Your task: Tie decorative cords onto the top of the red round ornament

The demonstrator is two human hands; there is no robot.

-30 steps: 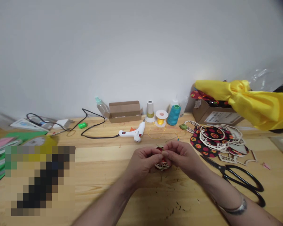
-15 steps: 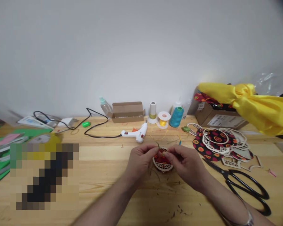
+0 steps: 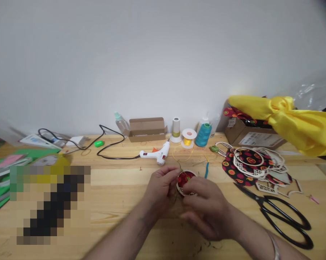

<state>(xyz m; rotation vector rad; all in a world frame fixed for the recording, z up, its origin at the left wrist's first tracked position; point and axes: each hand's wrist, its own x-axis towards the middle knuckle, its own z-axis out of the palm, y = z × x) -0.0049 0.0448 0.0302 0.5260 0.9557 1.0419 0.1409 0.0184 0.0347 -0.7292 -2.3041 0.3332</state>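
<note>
A round ornament point(image 3: 185, 178) lies on the table, with red patterned fabric inside a pale openwork frame. My left hand point(image 3: 163, 184) is closed at its left edge, thumb and finger pinching a thin olive cord point(image 3: 180, 166) near the top. Over the ornament's lower right part is my right hand point(image 3: 209, 206), slightly blurred. Its fingers are loosely bent and apart from the thumb, and I see nothing between them. Loose cord ends hang below the left fingers. The frame's right and lower parts are partly hidden by my right hand.
Behind the hands lie a white glue gun point(image 3: 159, 153), a spool of yellow cord point(image 3: 189, 137) and a teal thread cone point(image 3: 203, 135). Large black scissors point(image 3: 277, 209) lie right, below openwork frames point(image 3: 247, 157). A cardboard box point(image 3: 148, 129) stands by the wall.
My right hand has left the pinch at the ornament's top and moved down toward me, its fingers loosening. The left hand keeps its pinch. More of a teal strip now shows behind.
</note>
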